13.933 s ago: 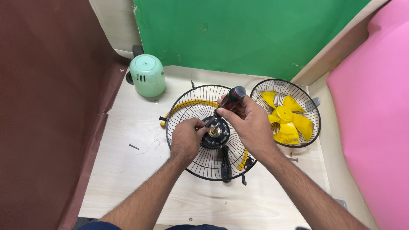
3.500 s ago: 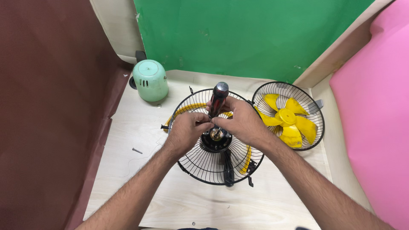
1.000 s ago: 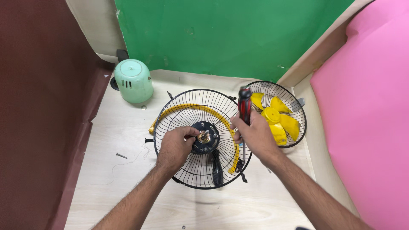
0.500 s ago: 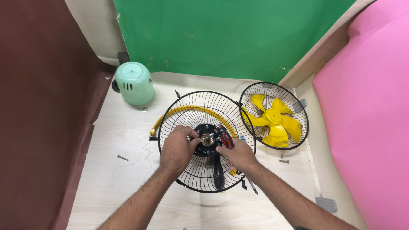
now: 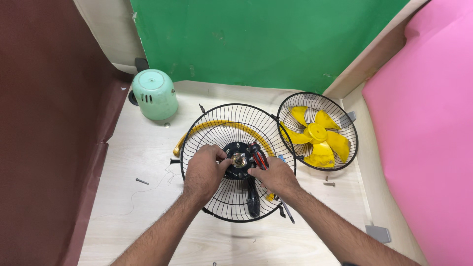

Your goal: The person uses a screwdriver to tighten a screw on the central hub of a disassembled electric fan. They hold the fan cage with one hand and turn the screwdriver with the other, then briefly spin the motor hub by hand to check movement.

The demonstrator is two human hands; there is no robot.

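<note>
Black wire fan guard [image 5: 231, 148] lying flat at centre of frame, dark hub [image 5: 240, 160] in its middle with a brass shaft standing up; left hand [image 5: 204, 170] resting on the wires, fingertips pinched on something small at the hub's left edge, too small to name; right hand [image 5: 276, 175] closed round a red-and-black screwdriver [image 5: 257, 156], handle near the hub, blade trailing lower right; yellow blade [image 5: 318, 138] already off, sitting in the second guard [image 5: 345, 157] at right; green motor cover [image 5: 153, 94] off too, upper left; loose screw [image 5: 142, 181] at left; hub apparently still fastened, so dismantling seemingly partway.
</note>
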